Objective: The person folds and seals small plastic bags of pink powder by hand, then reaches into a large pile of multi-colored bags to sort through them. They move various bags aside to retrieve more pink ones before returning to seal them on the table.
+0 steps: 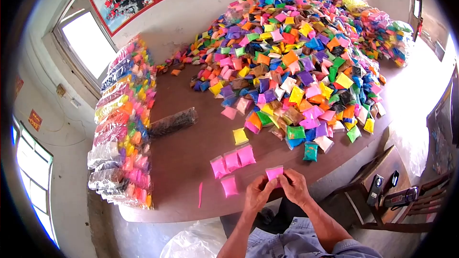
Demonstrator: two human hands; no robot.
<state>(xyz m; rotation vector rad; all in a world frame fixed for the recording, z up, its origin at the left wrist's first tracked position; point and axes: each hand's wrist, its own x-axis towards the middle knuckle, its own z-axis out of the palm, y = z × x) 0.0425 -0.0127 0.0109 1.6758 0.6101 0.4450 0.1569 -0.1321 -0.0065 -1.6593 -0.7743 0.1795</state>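
Observation:
Both my hands are at the table's front edge, pinching one small pink packet (274,172) between them. My left hand (259,191) grips its left side, and my right hand (294,187) has its right side. Just left of my hands lies a single pink packet (229,186). Behind that one, three pink packets (232,161) lie side by side in a row. A yellow packet (240,136) sits farther back. Near the front edge, to the left, is a thin pink strip (200,195).
A huge heap of colourful packets (287,67) covers the table's back and right. Long clear bags of packets (126,124) are stacked along the left edge, beside a dark bag (173,122). A wooden chair (387,186) with small devices stands at the right. Clear plastic (193,241) lies below the table.

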